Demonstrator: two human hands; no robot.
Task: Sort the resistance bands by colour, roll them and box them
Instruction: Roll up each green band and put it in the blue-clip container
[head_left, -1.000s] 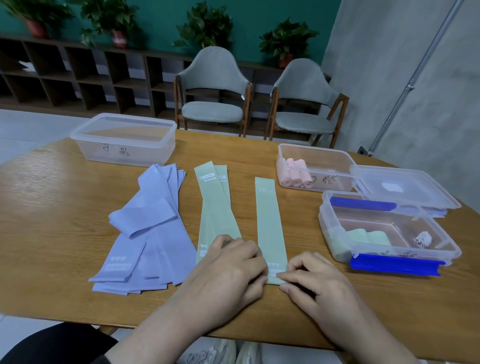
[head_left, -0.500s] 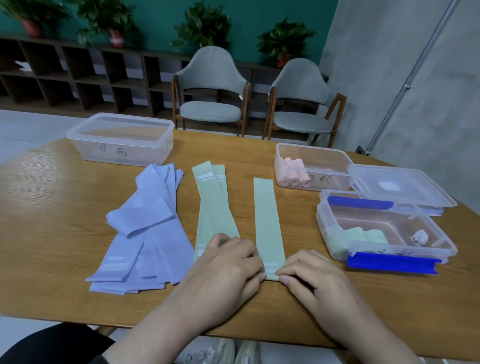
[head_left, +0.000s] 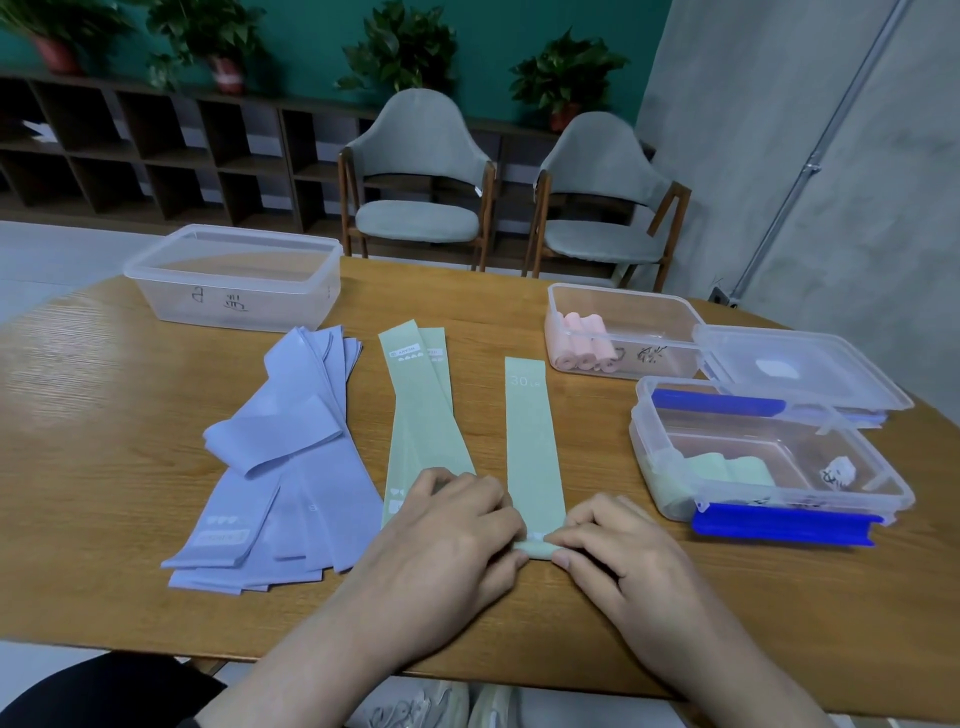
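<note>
Little has shifted since a second ago: both hands stay at the near end of the flat pale-green rubber resistance band, now with a first small fold turned up. Left hand and right hand pinch that fold from either side, equally near. Its long axis runs straight away from the fingertips, so rolling goes forward.

Two bare forearms, no sleeves in shot, left hand and right hand ungloved, no rings, no watch, nails short, dark clothing at lower left edge, pale lace-up sneakers under table edge
</note>
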